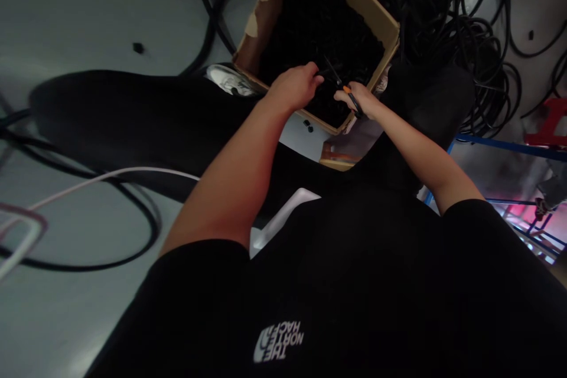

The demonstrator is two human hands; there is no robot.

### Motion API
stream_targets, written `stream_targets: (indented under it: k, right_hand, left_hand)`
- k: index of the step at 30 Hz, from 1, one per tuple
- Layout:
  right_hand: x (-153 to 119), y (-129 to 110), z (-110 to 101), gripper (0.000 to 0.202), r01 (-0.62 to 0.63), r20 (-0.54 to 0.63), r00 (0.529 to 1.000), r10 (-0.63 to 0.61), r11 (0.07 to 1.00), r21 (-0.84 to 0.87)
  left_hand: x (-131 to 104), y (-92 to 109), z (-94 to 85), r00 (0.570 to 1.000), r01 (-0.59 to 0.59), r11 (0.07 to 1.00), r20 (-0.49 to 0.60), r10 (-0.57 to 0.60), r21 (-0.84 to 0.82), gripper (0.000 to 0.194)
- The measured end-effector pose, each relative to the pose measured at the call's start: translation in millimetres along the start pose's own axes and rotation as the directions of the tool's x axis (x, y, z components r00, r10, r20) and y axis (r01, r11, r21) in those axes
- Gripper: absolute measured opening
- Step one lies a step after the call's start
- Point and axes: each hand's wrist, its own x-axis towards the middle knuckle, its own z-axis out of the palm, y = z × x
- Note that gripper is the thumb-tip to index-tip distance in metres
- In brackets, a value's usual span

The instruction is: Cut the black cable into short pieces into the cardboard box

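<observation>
A cardboard box (pixel 376 12) full of small black pieces stands between the legs. My left hand (pixel 292 85) is closed over its near left part, pinching a thin black piece (pixel 324 72). To its right, my right hand (pixel 361 99) is wrapped round scissors (pixel 348 90) with orange and black handles. The blades point up and left over the box, close to the fingertips of my left hand. Whether they touch the black piece is too dark to tell.
Black hose (pixel 478 53) lies heaped right of the box, with more loops on the left floor. Small black pieces (pixel 138 47) are scattered about. A white cable (pixel 133 170) crosses the left leg. A blue frame (pixel 500 143) and a red object (pixel 551 124) stand at the right.
</observation>
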Motion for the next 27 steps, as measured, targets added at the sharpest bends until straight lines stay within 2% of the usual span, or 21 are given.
stream_targets:
  k: [5, 9, 14, 17, 21, 27]
  right_hand:
    - [-9.3, -5.3, -3.7, 0.032, -0.017, -0.044, 0.999, 0.012, 0.994, -0.108]
    - [-10.9, -4.3, -5.3, 0.028, -0.012, 0.001, 1.0, 0.013, 0.973, -0.231]
    - [-12.6, -1.1, -1.3, 0.039, -0.055, 0.172, 0.982, 0.08, 0.988, -0.146]
    - [-11.4, 1.1, 3.1, 0.037, 0.011, 0.219, 0.976, 0.014, 0.993, -0.113]
    - [-5.7, 4.3, 7.8, 0.036, 0.117, 0.146, 0.984, -0.103, 0.989, -0.089]
    - [1.1, 7.0, 12.1, 0.034, 0.112, 0.073, 0.991, -0.11, 0.993, -0.032]
  left_hand:
    - [9.5, -9.2, 8.8, 0.998, 0.057, 0.998, 0.0, -0.057, -0.003, 0.061]
    - [17.3, -21.1, 12.8, 0.999, 0.021, 1.0, 0.034, -0.022, 0.015, 0.071]
    - [19.2, -23.5, 13.1, 0.999, 0.026, 1.0, 0.023, -0.026, 0.013, 0.055]
    - [16.4, -17.3, 10.9, 0.999, 0.024, 0.999, 0.03, -0.024, 0.026, 0.048]
    - [13.2, -7.1, 11.0, 0.995, -0.034, 0.997, 0.092, 0.027, 0.073, 0.049]
    - [9.6, -0.3, 11.7, 0.995, -0.064, 0.997, 0.083, 0.061, 0.042, 0.047]
